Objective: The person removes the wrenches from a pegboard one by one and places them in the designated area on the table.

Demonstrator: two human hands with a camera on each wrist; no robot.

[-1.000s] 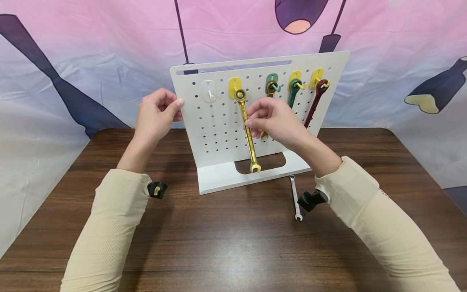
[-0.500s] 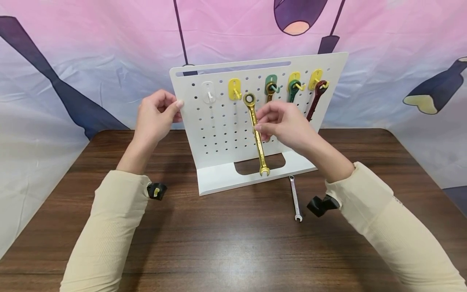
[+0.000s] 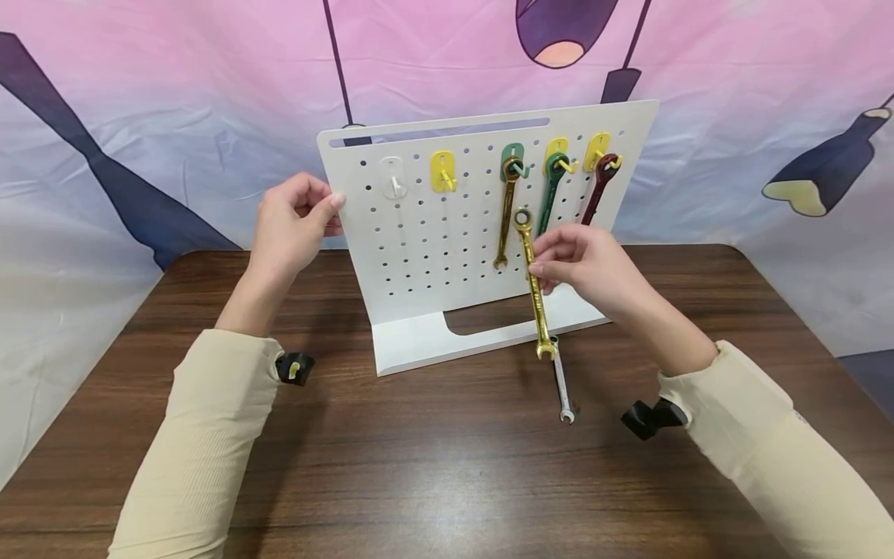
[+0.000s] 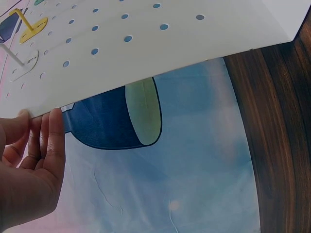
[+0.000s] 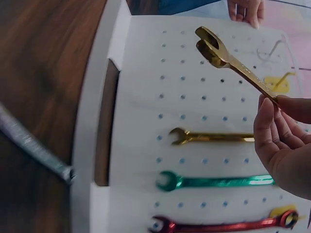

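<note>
My left hand [image 3: 289, 225] pinches the left edge of a white pegboard [image 3: 408, 341] between thumb and fingers; the left wrist view shows this grip too. My right hand [image 3: 590, 260] pinches a shiny gold combination wrench [image 3: 536, 299] by the middle of its shaft. The wrench tilts in front of the board, ring end up and open end down, off the hooks. Behind it a darker gold wrench [image 3: 507, 217], a green wrench [image 3: 550, 190] and a red wrench [image 3: 601, 186] hang by their ring ends. My right fingers overlap the lower part of the green one.
A bare yellow hook [image 3: 443, 172] and a bare clear-white hook [image 3: 393, 178] are on the board's left half. A silver wrench [image 3: 563, 392] lies on the dark wooden table [image 3: 419, 466] before the stand. A patterned cloth [image 3: 209, 116] hangs behind.
My right hand has drawn the shiny gold wrench off the left yellow hook, then carried it right and down toward the silver wrench. My left hand keeps its hold on the board's edge.
</note>
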